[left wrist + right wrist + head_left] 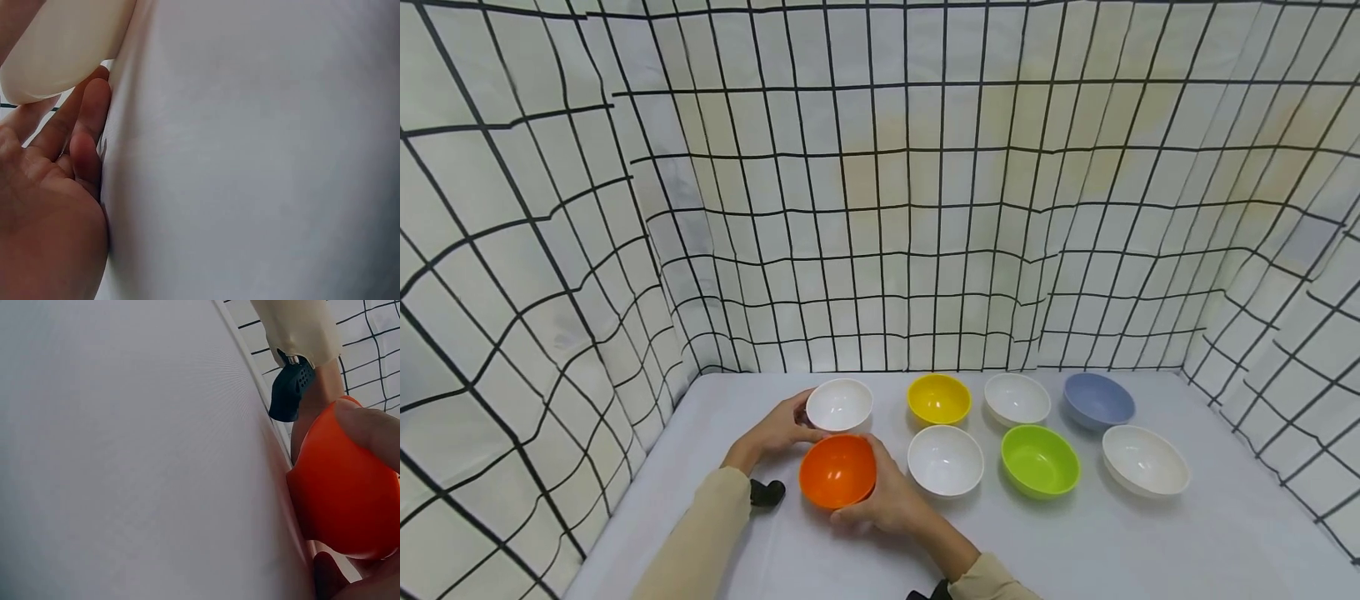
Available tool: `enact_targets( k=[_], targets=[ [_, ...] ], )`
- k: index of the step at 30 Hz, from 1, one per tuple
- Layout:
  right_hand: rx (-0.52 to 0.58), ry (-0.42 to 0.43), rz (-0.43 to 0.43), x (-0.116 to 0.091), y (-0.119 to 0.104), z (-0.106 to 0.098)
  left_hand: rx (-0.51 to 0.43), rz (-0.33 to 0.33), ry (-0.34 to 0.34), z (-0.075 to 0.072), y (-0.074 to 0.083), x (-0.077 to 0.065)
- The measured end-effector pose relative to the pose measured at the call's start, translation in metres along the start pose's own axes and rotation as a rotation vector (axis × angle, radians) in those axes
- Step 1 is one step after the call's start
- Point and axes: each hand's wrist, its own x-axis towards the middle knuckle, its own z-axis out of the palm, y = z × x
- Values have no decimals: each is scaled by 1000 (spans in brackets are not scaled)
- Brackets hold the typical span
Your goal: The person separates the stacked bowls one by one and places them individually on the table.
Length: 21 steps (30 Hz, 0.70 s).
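My left hand point(782, 427) grips the side of a white bowl point(840, 405) at the back left of the table. The left wrist view shows the pale underside of this bowl point(62, 50) above the palm, with fingers of the hand point(56, 175) low against the tablecloth. Just in front of it stands an orange bowl point(837, 471), its mouth up. My right hand point(883, 492) holds this bowl from the right, thumb at the near side and fingers at the far side. In the right wrist view the orange bowl point(347, 487) shows its smooth outer wall and foot.
To the right stand a yellow bowl point(938, 399), more white bowls point(945, 461), a green bowl point(1040, 461) and a blue bowl point(1098, 402), in two rough rows. White walls with a black grid point(880, 233) rise behind and beside the white-covered table point(1075, 550).
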Motion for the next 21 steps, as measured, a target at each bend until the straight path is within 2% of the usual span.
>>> enact_targets(
  k=[7, 15, 21],
  targets=[
    [-11, -11, -13, 2, 2, 2, -8, 13, -18, -2, -2, 0],
    [-43, 5, 13, 3, 0, 2, 15, 23, -12, -1, -2, 4],
    [-47, 1, 52, 2, 2, 3, 22, -7, -4, 1, 0, 2]
  ],
)
